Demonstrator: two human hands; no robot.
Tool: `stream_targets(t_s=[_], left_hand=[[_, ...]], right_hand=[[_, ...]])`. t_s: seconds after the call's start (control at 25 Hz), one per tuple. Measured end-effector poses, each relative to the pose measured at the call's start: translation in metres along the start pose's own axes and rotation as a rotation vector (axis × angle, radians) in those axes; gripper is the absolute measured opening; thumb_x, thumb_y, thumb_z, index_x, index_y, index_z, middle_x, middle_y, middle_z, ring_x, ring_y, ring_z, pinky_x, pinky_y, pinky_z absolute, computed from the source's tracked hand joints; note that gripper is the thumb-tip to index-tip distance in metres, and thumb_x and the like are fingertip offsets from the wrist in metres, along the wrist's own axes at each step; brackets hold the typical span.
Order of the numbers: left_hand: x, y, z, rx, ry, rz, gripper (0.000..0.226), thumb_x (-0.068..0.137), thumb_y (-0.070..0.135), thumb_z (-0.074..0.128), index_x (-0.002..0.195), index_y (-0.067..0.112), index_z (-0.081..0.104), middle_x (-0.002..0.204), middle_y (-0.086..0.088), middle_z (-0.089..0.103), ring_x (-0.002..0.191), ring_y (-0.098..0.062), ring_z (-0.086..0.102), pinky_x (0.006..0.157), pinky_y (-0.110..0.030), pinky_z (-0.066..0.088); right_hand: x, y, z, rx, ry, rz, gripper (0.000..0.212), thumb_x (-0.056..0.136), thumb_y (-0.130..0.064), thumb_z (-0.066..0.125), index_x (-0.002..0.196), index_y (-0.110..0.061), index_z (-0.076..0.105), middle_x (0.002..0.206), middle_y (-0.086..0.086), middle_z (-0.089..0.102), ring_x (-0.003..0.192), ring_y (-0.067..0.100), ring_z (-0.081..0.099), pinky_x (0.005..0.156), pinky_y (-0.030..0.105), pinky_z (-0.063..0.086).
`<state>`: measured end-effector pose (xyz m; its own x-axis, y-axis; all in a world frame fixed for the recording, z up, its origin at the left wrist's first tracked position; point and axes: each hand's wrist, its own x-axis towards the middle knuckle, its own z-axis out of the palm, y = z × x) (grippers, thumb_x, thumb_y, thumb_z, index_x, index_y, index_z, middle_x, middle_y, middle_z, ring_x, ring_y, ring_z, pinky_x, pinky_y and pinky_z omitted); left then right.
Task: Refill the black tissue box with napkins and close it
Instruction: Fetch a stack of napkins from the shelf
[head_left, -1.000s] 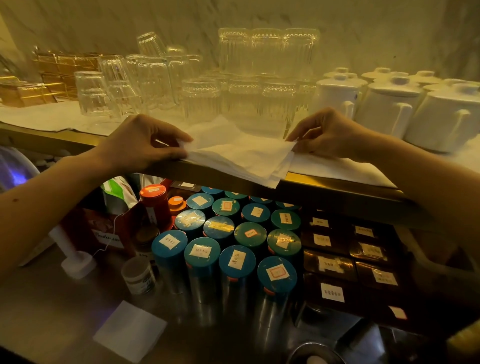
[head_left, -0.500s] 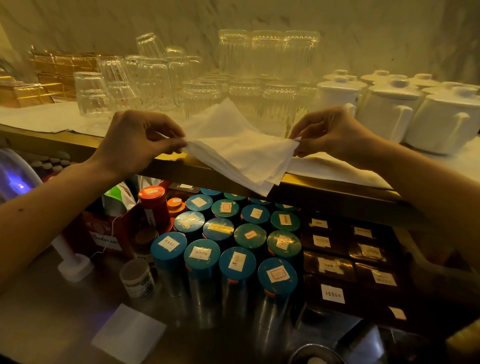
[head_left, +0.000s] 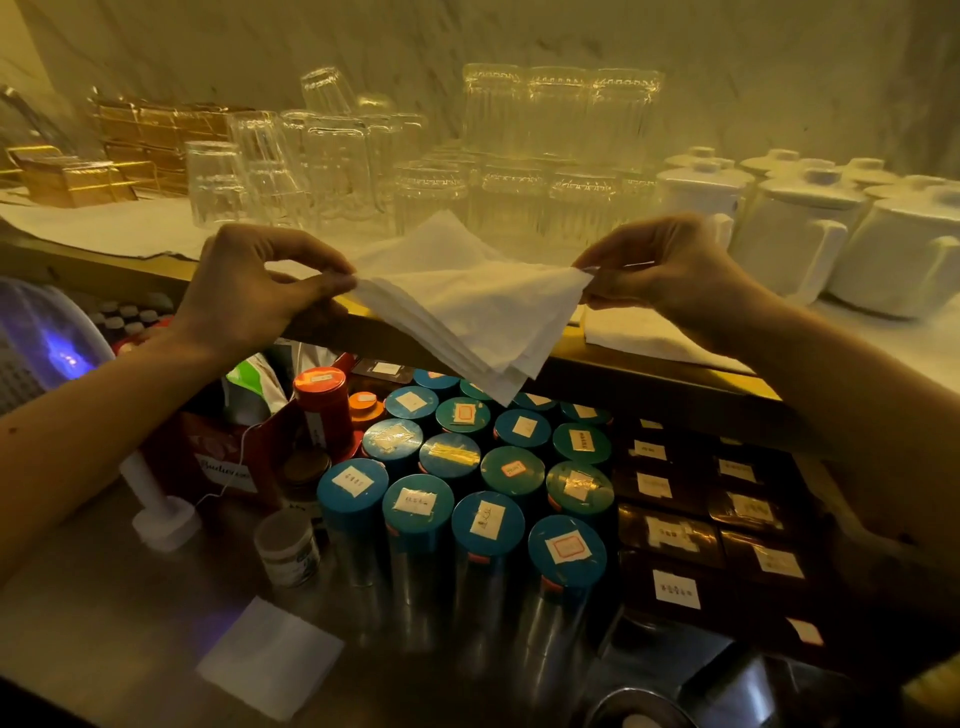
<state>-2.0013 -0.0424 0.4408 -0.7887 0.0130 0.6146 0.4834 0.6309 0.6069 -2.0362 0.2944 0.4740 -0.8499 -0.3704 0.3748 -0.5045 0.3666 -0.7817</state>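
The napkins (head_left: 467, 312) have been lifted off the shelf (head_left: 691, 376) and now hang clear above the tins (head_left: 488, 519); left hand (head_left: 254, 291) and right hand (head_left: 670, 270) each pinch an opposite corner, thumb against curled fingers; black box not in view; refilling judged not yet begun.
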Motion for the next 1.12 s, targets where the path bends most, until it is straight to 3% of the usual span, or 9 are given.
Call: stream_targets(t_s=[0.08, 0.28, 0.44, 0.6, 0.84, 1.04, 1.12], left_hand=[[-0.003, -0.002, -0.01, 0.002, 0.009, -0.028, 0.02, 0.082, 0.011, 0.071, 0.101, 0.015, 0.069, 0.089, 0.008, 0.068, 0.068, -0.001, 0.07, 0.055, -0.01, 0.052], [-0.026, -0.017, -0.05, -0.002, 0.037, -0.076, 0.019, 0.084, 0.01, 0.068, 0.103, 0.012, 0.069, 0.089, -0.001, 0.07, 0.071, -0.009, 0.072, 0.06, -0.019, 0.058], [-0.064, -0.034, -0.106, 0.067, 0.082, -0.126, 0.019, 0.083, 0.012, 0.067, 0.103, 0.011, 0.069, 0.092, 0.004, 0.069, 0.075, -0.008, 0.071, 0.06, -0.016, 0.056], [-0.12, -0.054, -0.173, 0.125, 0.245, -0.248, 0.015, 0.082, 0.016, 0.071, 0.096, 0.02, 0.071, 0.082, 0.006, 0.074, 0.069, -0.014, 0.072, 0.058, -0.026, 0.059], [-0.231, -0.04, -0.257, 0.195, 0.51, -0.414, 0.014, 0.081, 0.009, 0.072, 0.087, 0.022, 0.07, 0.068, 0.013, 0.073, 0.058, -0.012, 0.07, 0.057, -0.024, 0.059], [-0.362, 0.033, -0.275, 0.437, 0.708, -0.587, 0.017, 0.082, 0.007, 0.071, 0.087, 0.023, 0.071, 0.071, 0.014, 0.073, 0.063, -0.011, 0.071, 0.061, -0.02, 0.058], [-0.419, 0.075, -0.266, 0.521, 0.831, -0.67, 0.017, 0.081, 0.007, 0.072, 0.085, 0.024, 0.071, 0.07, 0.016, 0.072, 0.063, -0.008, 0.071, 0.058, -0.016, 0.056]], right_hand=[[0.003, -0.007, 0.01, 0.005, 0.003, 0.002, 0.017, 0.085, 0.003, 0.063, 0.092, -0.011, 0.069, 0.091, 0.01, 0.072, 0.078, 0.017, 0.073, 0.067, 0.025, 0.059], [0.013, -0.025, 0.049, 0.036, -0.007, -0.01, 0.014, 0.086, 0.002, 0.065, 0.092, -0.01, 0.07, 0.091, 0.011, 0.072, 0.074, 0.02, 0.073, 0.063, 0.027, 0.06], [0.025, -0.047, 0.105, 0.017, -0.075, -0.077, 0.011, 0.086, -0.003, 0.068, 0.096, -0.007, 0.07, 0.089, 0.006, 0.072, 0.069, 0.018, 0.073, 0.054, 0.021, 0.055], [0.038, -0.077, 0.188, -0.005, -0.173, -0.185, 0.009, 0.087, -0.009, 0.068, 0.096, -0.009, 0.07, 0.086, 0.0, 0.073, 0.063, 0.014, 0.071, 0.052, 0.023, 0.056], [0.029, -0.121, 0.308, 0.099, -0.326, -0.397, 0.008, 0.09, -0.012, 0.066, 0.096, -0.013, 0.071, 0.085, -0.005, 0.071, 0.066, 0.004, 0.07, 0.052, 0.016, 0.052], [-0.021, -0.154, 0.39, 0.402, -0.629, -0.396, 0.007, 0.09, -0.005, 0.066, 0.094, -0.004, 0.07, 0.072, 0.008, 0.072, 0.061, 0.022, 0.07, 0.055, 0.028, 0.058], [-0.054, -0.169, 0.42, 0.485, -0.779, -0.435, 0.005, 0.089, -0.004, 0.067, 0.091, -0.005, 0.07, 0.068, 0.005, 0.072, 0.058, 0.015, 0.07, 0.053, 0.026, 0.056]])
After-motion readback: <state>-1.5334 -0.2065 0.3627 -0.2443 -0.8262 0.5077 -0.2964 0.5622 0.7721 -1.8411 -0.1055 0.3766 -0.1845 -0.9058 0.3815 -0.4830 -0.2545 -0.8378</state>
